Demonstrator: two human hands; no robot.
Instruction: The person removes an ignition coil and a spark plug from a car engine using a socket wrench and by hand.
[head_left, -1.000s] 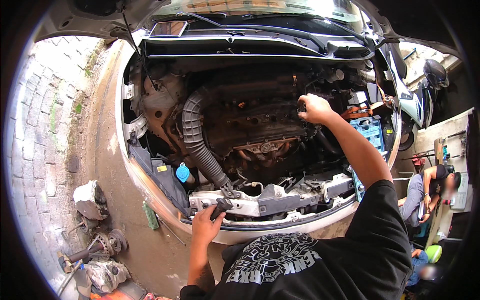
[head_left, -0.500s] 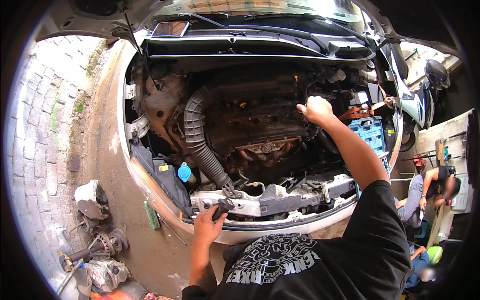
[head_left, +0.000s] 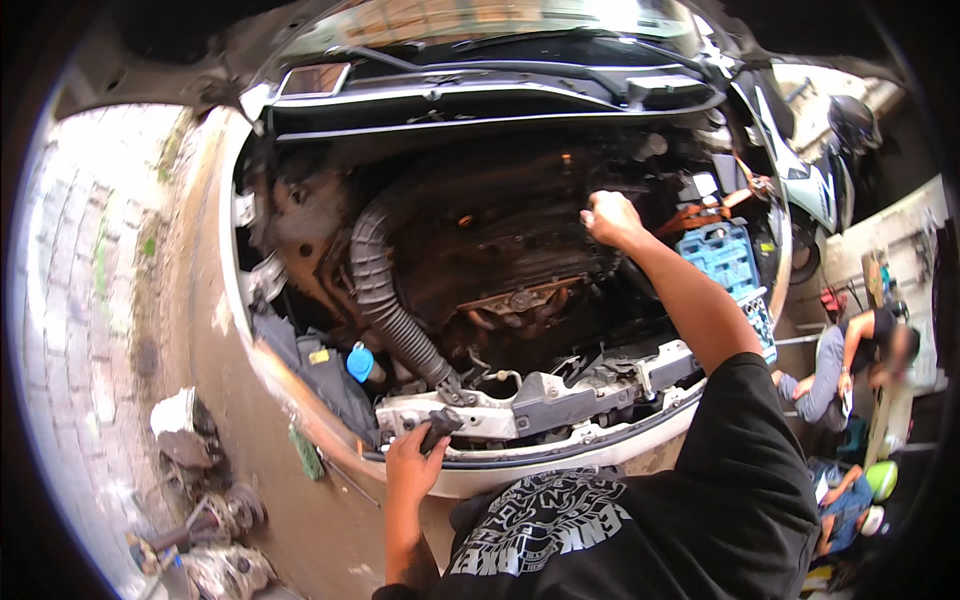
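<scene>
At the car's front edge my left hand (head_left: 412, 462) is closed round a small black cylindrical part (head_left: 441, 428), just above the white front crossmember (head_left: 480, 415). My right hand (head_left: 612, 220) reaches over the right end of the dark engine (head_left: 500, 225), its fingers curled together. Whatever those fingers hold, if anything, is hidden. A ribbed grey air hose (head_left: 375, 270) curves down the engine's left side. An orange-brown spot (head_left: 464, 221) marks the engine top, and a metal exhaust manifold (head_left: 522, 300) shows along its near side.
A blue tool case (head_left: 718, 255) lies at the bay's right edge beside an orange strap (head_left: 695, 217). Left of the hose is a reservoir with a blue cap (head_left: 360, 362). Removed car parts (head_left: 225, 515) lie on the ground at left. Two people sit at right; a motorbike (head_left: 815, 185) stands behind.
The view has shifted slightly, so the car sits a little further left. The black part in my left hand has tilted. My right hand stays at the engine's right end.
</scene>
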